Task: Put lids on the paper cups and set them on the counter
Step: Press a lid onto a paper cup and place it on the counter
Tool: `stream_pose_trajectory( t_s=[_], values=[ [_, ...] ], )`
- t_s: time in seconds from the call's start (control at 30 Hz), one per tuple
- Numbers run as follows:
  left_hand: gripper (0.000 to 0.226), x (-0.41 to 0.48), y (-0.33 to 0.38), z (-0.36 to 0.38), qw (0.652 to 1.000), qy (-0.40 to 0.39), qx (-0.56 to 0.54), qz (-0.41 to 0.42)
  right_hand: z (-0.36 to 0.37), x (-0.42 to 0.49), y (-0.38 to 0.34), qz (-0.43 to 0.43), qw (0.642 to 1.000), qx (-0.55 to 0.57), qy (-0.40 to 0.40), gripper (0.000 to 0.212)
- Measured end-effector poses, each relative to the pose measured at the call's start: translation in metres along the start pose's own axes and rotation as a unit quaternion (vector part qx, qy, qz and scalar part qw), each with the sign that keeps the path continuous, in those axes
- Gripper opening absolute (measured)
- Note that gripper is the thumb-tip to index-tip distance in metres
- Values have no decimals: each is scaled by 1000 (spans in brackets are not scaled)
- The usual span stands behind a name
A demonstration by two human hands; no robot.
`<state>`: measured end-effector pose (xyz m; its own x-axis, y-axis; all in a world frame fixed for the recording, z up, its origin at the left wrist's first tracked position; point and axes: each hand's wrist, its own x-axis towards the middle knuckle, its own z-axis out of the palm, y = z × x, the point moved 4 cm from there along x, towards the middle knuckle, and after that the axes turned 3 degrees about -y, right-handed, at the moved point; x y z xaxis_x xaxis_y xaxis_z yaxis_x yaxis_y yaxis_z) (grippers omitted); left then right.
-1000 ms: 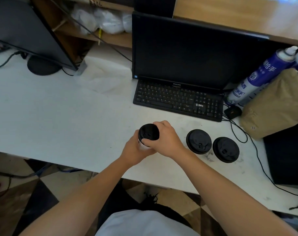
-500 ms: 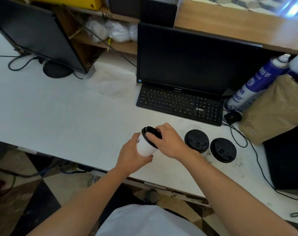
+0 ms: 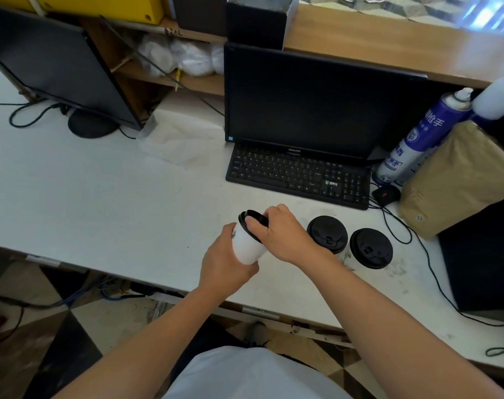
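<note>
White counter (image 3: 101,197) below: left hand (image 3: 225,264) grips tilted cup (image 3: 246,247), right hand (image 3: 282,236) curls over lid (image 3: 255,218). Uneven press could pop lid off.

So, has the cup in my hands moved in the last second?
Yes. The cup has tipped, its lid leaning left, away from the two lidded cups on the counter.
</note>
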<state>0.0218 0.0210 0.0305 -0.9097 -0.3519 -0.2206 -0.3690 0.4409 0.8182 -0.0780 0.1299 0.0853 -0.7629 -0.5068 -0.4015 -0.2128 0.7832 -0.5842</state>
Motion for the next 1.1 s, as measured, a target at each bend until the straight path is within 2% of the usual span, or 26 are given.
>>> stream_pose_trajectory(
  t_s=[0.13,0.23,0.47,0.63,0.73,0.8,0.87,1.1],
  values=[
    [88,0,-1,0,998,-62,-25,6,-9,5,4,67,998,18,-8,57],
    [90,0,-2,-4,996,-88,-20,8,-15,6,6,91,995,45,-10,60],
    [75,4,-7,-3,994,-108,-30,-13,-15,-2,-1,-2,999,45,22,59],
    [71,5,-8,-4,990,-112,-87,-1,-24,-9,-3,-101,994,40,25,45],
    [78,5,-7,-7,988,-96,-121,16,-25,-11,-3,-143,987,69,12,62],
    [84,5,-7,-10,987,-90,-130,27,-24,-12,-2,-154,986,68,9,78],
    [89,6,-7,-12,986,-89,-136,35,-26,-14,0,-154,984,93,0,85],
    [89,11,-10,-19,985,-94,-140,41,-35,-16,5,-139,968,199,-65,78]
  ],
)
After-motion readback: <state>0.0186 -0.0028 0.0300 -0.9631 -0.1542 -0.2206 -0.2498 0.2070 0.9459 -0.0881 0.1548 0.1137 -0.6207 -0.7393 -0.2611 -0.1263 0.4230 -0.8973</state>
